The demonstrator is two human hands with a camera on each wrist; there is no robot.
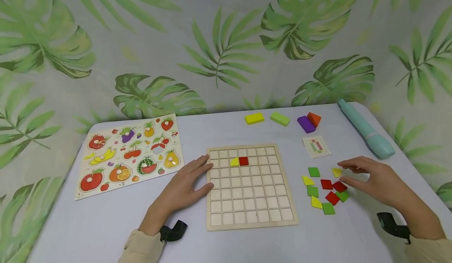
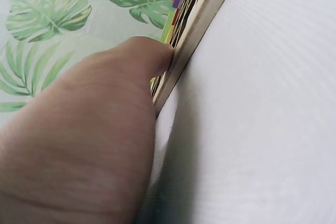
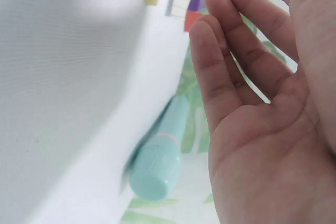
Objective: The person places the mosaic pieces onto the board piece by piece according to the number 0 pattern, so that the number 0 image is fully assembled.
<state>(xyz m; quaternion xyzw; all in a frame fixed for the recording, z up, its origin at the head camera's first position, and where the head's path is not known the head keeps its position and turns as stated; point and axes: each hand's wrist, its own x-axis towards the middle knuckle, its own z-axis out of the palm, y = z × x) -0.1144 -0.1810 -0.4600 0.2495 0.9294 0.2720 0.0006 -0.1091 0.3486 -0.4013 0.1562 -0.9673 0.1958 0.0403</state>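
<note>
A wooden grid board point(image 1: 252, 220) lies in the middle of the table, with a yellow tile point(image 1: 234, 161) and a red tile point(image 1: 243, 161) side by side in its second row. My left hand point(image 1: 185, 182) lies flat with straight fingers against the board's left edge; in the left wrist view the thumb point(image 2: 121, 93) touches the board's rim point(image 2: 195, 27). My right hand point(image 1: 369, 175) hovers with relaxed fingers over loose green, yellow and red tiles point(image 1: 326, 184), its fingertips next to a yellow tile point(image 1: 336, 172). Its palm point(image 3: 262, 114) holds nothing.
A fruit peg puzzle point(image 1: 128, 153) lies at the left. Yellow point(image 1: 254, 118), green point(image 1: 280, 118), purple point(image 1: 305, 124) and orange point(image 1: 314, 119) blocks sit at the back. A pattern card point(image 1: 316, 146) and a teal cylinder point(image 1: 367, 131) lie at the right.
</note>
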